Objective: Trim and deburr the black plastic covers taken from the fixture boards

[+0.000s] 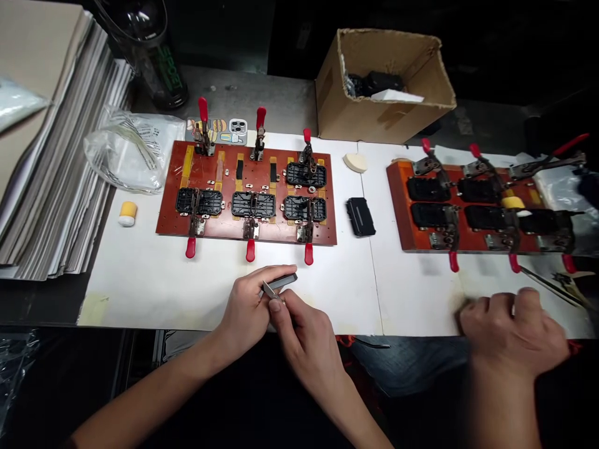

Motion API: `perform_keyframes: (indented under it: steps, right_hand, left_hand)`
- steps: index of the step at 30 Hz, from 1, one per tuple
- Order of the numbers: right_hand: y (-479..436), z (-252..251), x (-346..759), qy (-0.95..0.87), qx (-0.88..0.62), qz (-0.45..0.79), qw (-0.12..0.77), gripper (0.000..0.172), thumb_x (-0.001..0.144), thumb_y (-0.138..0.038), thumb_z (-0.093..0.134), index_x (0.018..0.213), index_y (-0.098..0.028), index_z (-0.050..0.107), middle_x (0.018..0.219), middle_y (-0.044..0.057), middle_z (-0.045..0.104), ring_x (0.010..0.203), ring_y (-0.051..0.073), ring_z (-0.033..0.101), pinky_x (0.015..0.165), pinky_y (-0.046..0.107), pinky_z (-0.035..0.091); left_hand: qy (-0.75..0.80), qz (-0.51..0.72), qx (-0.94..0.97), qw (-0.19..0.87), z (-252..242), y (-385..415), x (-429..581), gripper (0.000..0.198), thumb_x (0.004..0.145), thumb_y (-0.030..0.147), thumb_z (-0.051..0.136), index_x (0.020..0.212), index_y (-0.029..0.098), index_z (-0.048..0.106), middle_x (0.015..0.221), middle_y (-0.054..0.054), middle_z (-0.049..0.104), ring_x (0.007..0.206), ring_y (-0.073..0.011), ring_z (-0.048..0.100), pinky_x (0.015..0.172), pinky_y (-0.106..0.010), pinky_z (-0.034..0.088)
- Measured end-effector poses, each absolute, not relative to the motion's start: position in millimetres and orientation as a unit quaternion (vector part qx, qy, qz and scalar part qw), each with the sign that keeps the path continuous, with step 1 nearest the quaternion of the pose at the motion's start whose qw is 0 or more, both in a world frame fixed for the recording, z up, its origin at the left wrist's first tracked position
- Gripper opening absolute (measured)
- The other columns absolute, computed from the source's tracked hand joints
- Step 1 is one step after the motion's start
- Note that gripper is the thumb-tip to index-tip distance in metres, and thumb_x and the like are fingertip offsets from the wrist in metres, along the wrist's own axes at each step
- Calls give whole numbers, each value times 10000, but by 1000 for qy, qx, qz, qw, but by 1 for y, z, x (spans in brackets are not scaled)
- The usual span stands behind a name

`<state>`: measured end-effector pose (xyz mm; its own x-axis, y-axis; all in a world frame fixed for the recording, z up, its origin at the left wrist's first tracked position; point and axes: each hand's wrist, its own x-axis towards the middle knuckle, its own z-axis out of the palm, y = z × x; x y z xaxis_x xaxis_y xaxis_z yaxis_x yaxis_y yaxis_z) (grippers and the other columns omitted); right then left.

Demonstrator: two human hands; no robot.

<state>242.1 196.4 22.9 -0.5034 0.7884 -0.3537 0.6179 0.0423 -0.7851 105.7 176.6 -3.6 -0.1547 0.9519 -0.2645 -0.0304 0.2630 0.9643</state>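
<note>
My left hand is closed on a small dark grey plastic part, held edge-up above the white paper. Between the thumb and fingers of my right hand is a craft knife; its pointed blade is against or very near the part's left end. The knife's handle is mostly hidden by my fingers. Just beyond my hands lies a red-brown fixture board with red-handled toggle clamps. Several black ribbed plastic parts sit on it, some under clamps.
A loose black part and a cream sponge wedge lie right of the board. Farther right are a second clamp fixture and a co-worker's hand. A cardboard box, black bottle and stacked cardboard stand around.
</note>
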Motion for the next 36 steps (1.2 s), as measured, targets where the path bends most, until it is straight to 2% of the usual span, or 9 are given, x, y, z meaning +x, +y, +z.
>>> perform_keyframes:
  steps: [9,22,26,29,32,34,36]
  right_hand:
    - [202,17,240,-729,-484,476,92,374,1054,-454,404,762,-224,447,619,-57,487,522,108,366,549,249,249]
    - [194,20,237,-700,-520,476,117,393,1052,-475,405,751,-222,435,633,-56,480,556,108,374,549,253,231]
    - [189,21,236,-680,-531,485,143,402,1050,-482,408,747,-219,435,626,-61,455,551,102,366,541,254,226]
    - [189,18,239,-650,-550,496,171,426,1038,-516,424,734,-217,434,612,-63,419,544,99,353,527,251,228]
    - [199,11,253,-566,-596,518,239,470,1018,-580,432,716,-220,412,608,-62,388,542,101,344,508,237,249]
    - [209,5,269,-488,-621,543,285,489,1009,-620,410,720,-226,397,594,-70,341,516,101,296,481,233,231]
    - [220,-1,289,-466,-639,539,289,486,1005,-634,396,742,-227,427,593,-72,329,506,105,286,475,232,228]
  left_hand:
    - [604,478,372,518,-5,180,104,429,872,57,555,1214,256,720,1223,-13,745,1094,-176,688,981,-273,535]
    - [615,500,335,510,2,180,110,499,812,13,502,1150,288,745,1148,22,773,1010,-152,706,914,-250,539]
    - [618,500,330,510,5,180,113,528,800,-1,501,1147,315,743,1108,46,781,888,-124,713,828,-225,550]
    - [622,508,344,487,9,180,115,507,813,-5,507,1121,311,756,1128,51,782,984,-124,717,916,-219,540]
    - [614,532,369,451,15,182,114,382,879,70,564,1101,308,764,1154,48,779,1102,-127,698,1019,-217,508]
    - [615,528,381,445,19,184,112,311,915,141,584,1098,319,761,1155,47,779,1113,-129,697,1027,-221,506]
    - [626,482,400,464,22,182,109,289,939,193,570,1127,334,738,1160,45,773,1122,-142,692,1015,-241,516]
